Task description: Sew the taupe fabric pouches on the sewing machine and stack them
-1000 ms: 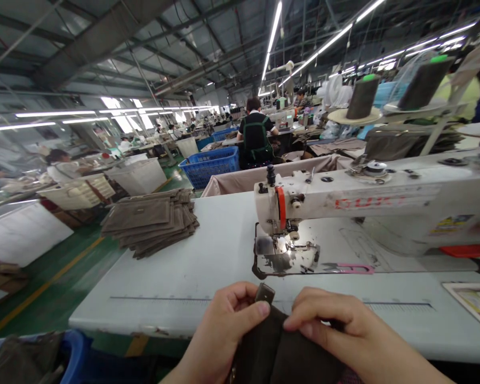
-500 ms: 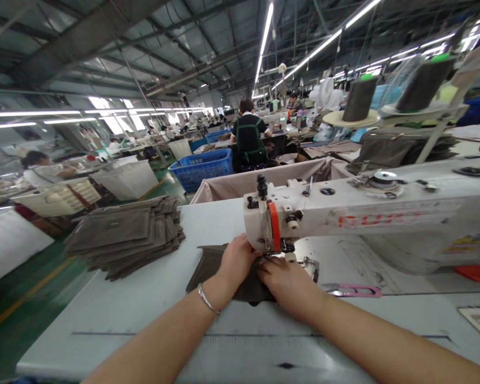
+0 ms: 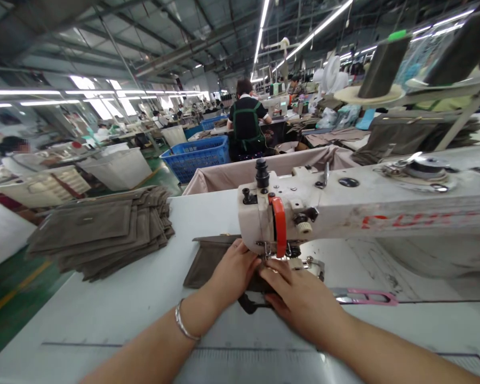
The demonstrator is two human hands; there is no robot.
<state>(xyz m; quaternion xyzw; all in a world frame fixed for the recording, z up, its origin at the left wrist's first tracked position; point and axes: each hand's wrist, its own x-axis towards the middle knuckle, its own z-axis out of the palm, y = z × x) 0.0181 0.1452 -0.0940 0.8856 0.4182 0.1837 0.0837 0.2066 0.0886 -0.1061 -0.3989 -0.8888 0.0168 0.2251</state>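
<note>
A dark brown fabric piece (image 3: 208, 261) lies on the white table under the head of a sewing machine (image 3: 260, 213). My left hand (image 3: 234, 269) presses on the fabric just left of the needle area, fingers close together. On the near right side of the needle, my right hand (image 3: 294, 290) rests on the fabric's edge with its fingers somewhat apart. A dark strip or flap (image 3: 250, 304) sticks out below the hands. Beside my right hand lies a pink-handled thread snipper (image 3: 372, 297). The needle tip is hidden by the fingers.
Stacked brown fabric pieces (image 3: 100, 224) sit at the table's left. Behind the machine is a pink cloth-lined bin (image 3: 220, 180), with a blue basket (image 3: 196, 158) and a seated person (image 3: 246, 120) beyond. Thread cones (image 3: 386, 66) stand at the upper right.
The view has moved closer to the machine. More of the fabric shows at the left, and the dark flap now extends further below the hands. My right hand's fingers have spread a little.
</note>
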